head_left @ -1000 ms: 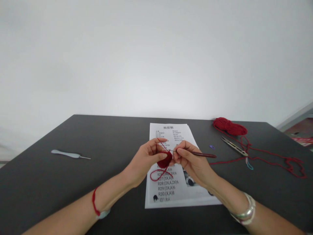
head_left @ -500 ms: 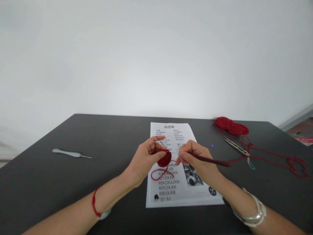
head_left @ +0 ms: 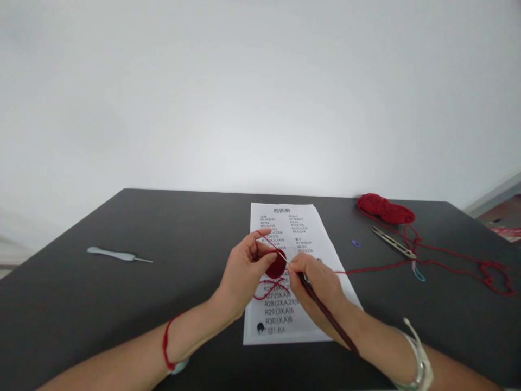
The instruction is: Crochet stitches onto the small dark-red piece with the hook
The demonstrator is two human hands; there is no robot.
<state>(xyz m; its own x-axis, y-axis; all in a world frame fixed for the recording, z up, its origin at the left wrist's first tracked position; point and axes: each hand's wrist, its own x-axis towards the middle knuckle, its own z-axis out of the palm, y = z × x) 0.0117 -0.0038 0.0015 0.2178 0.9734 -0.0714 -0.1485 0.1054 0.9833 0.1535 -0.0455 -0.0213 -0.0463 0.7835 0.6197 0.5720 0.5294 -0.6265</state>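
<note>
A small round red crochet piece (head_left: 277, 265) is pinched between the thumb and fingers of my left hand (head_left: 242, 270), whose index finger stretches forward with red yarn looped over it. My right hand (head_left: 315, 279) grips a crochet hook (head_left: 325, 312) with a dark brown handle; its thin metal tip meets the upper edge of the piece. A loose yarn tail (head_left: 271, 289) dangles below the piece. Under both hands lie printed pattern sheets (head_left: 254, 326), partly covered by them.
A skein of red yarn (head_left: 385, 209) rests at the back right, its strand trailing across the dark table (head_left: 195, 228). Near it lie thread snips (head_left: 393, 243) with a blue-green loop and a small purple stitch marker (head_left: 355, 243). A grey-handled hook (head_left: 116, 254) lies at left.
My right hand has turned, swinging the hook's handle from nearly level to slanting down toward me. It has come slightly closer to the red piece. My left hand has shifted a little.
</note>
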